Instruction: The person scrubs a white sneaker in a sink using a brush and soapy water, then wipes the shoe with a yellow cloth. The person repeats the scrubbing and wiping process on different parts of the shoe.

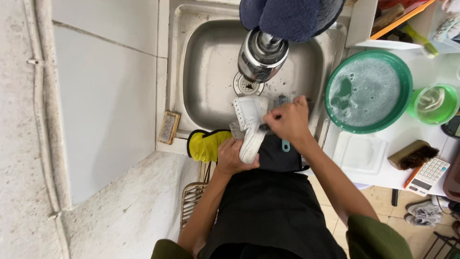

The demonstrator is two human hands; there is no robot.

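A white sneaker (249, 120) is held over the near edge of a steel sink (211, 72). My left hand (233, 157) grips the shoe's heel end from below. My right hand (289, 121) is closed on a small dark-handled brush (266, 125) whose head rests against the shoe's side. A light blue handle (285, 145) shows just below my right wrist. I wear a black apron (273, 206).
A chrome tap (261, 55) hangs over the sink drain, with a blue cloth (287, 14) above it. A green basin of soapy water (366, 91), a small green bowl (435, 103), a wooden brush (412, 154) and a calculator (429, 175) are on the right counter. A yellow-and-black glove (206, 144) lies at the sink's front.
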